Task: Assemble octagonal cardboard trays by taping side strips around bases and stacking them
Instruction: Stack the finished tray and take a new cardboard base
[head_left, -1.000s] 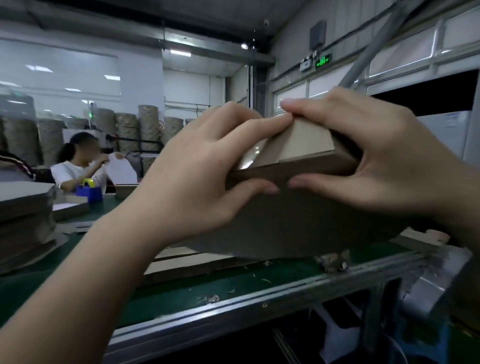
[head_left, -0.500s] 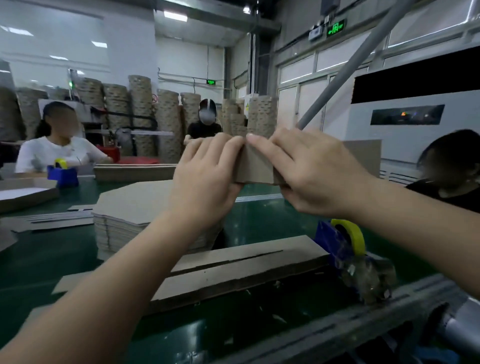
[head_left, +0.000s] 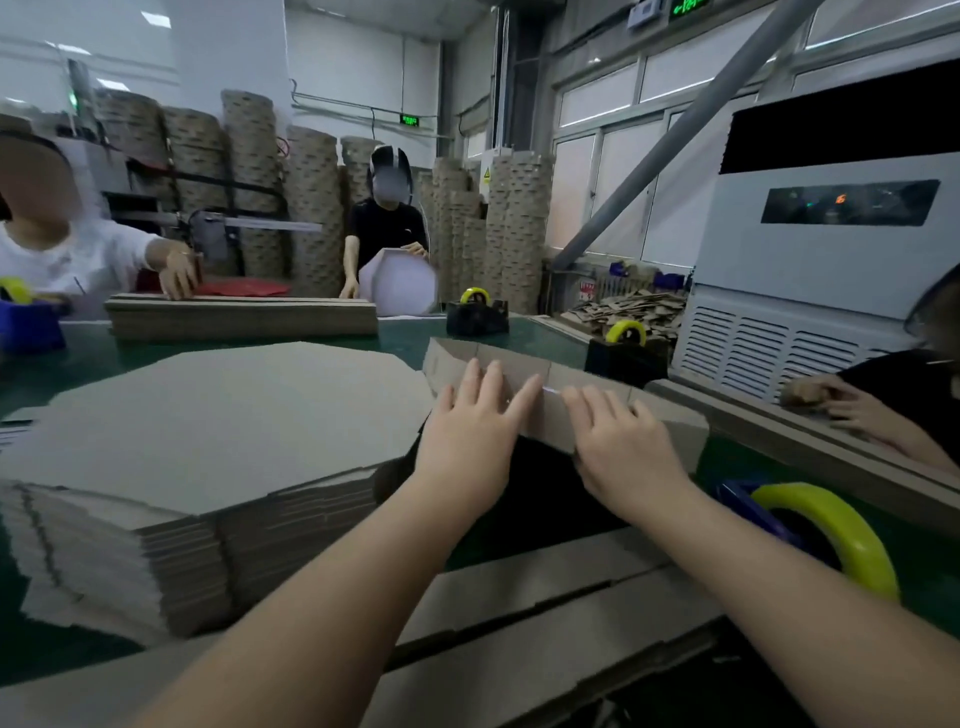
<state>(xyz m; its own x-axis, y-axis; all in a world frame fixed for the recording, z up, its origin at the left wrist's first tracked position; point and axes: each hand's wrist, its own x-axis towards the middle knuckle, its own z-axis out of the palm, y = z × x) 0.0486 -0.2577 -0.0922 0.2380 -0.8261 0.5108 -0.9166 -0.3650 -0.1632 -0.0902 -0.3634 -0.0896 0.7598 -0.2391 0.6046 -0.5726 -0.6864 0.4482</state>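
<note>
View: head camera, looking forward and down over a green worktable (head_left: 467, 332).

Left hand (head_left: 470, 431): fingers spread flat, pressing on the near face of the side strip (head_left: 530, 374); it lies open against the card, not closed around it.

Right hand (head_left: 618, 447): likewise flat and open, fingers laid on the same strip just beside the left hand, either side of a short bright streak that may be tape.

Side strip: a scored cardboard band, standing on edge and bent into angled panels, just to the right of the stack of bases (head_left: 208, 431). Whether it already encloses a base cannot be told; the inside is dark and hidden by the hands.

Stack of bases: a tall pile of flat octagonal sheets at left, none with a wall fitted.

Flat strips (head_left: 545, 623): unfolded lengths lying along the near table edge, in front of the arms.

Tape dispenser (head_left: 810, 525): blue body with yellow roll, near the right forearm, not touched.

Background: other workers across the table, one holding up a finished tray (head_left: 397, 283); tall columns of stacked trays (head_left: 311, 208) stand behind.

Progress, as judged: this tray is in the taping step, a joint being smoothed down. Closing the ring, seating the base and stacking appear to remain, and the large supply of bases suggests much work ahead.
</note>
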